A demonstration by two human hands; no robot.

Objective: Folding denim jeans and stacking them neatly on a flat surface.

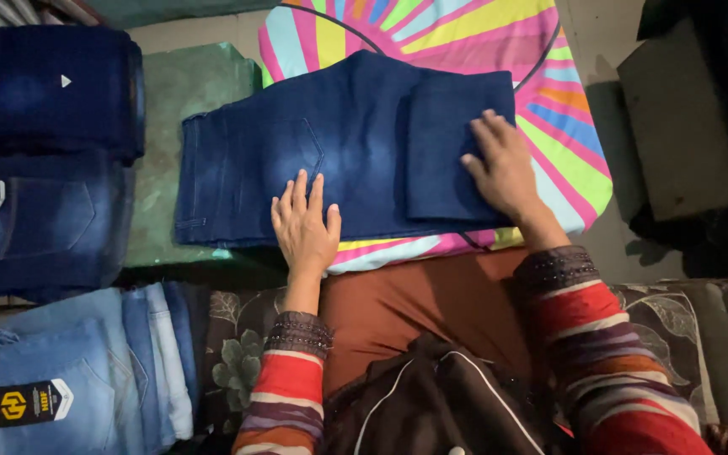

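A pair of dark blue jeans [339, 143] lies partly folded on a round, brightly striped table [566, 101]. The waistband points left and the legs are folded over on the right. My left hand [303, 226] rests flat on the near edge of the jeans, fingers spread. My right hand [503, 164] presses flat on the folded leg section at the right. Both sleeves are striped red with beaded cuffs.
Folded dark jeans [48, 88] and a second dark pair [40, 223] are stacked at the left. Light blue jeans with a tag [69, 371] lie at the lower left. A green surface [183, 93] sits beside the table. A dark box [680, 118] stands right.
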